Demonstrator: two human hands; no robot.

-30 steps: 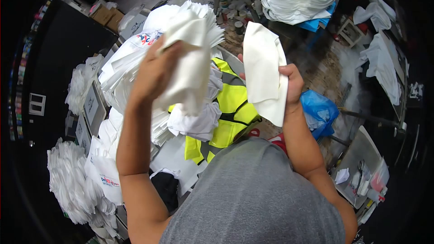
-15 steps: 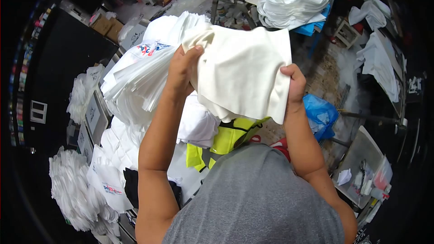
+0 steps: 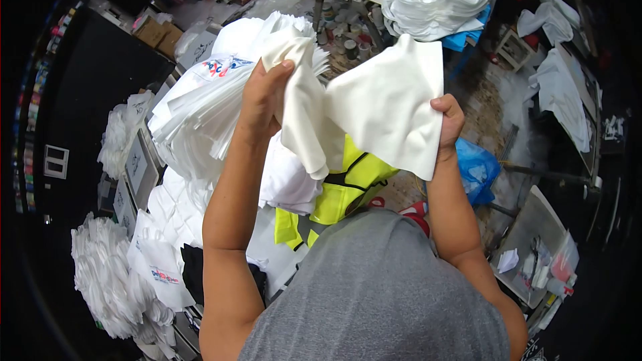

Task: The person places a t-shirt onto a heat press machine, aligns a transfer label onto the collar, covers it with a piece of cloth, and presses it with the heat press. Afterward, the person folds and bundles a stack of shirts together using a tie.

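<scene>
My left hand (image 3: pixel 265 93) is closed on a bunched length of cream-white fabric (image 3: pixel 302 117), thumb on top, and the cloth hangs down in a fold. My right hand (image 3: pixel 449 122) pinches the right edge of a flatter cream-white fabric panel (image 3: pixel 391 107), spread between the hands. Whether both parts are one piece I cannot tell; they meet low in the middle. Just left of my left hand is a thick pile of white cloth (image 3: pixel 194 110) with blue and red print. Below the fabric lie a folded white cloth (image 3: pixel 289 177) and a neon yellow-green garment (image 3: pixel 348 190).
A blue plastic bag (image 3: pixel 478 172) is beside my right forearm. At the back right stands another white stack (image 3: pixel 435 7). Several white bundles (image 3: pixel 110 274) lie at lower left. A grey tray (image 3: pixel 531 247) with small items is at right. Another person's arm shows at top right.
The fabric has parted into a hanging fold on the left and a spread panel on the right. My hands have moved slightly apart, the left leftward and the right rightward.
</scene>
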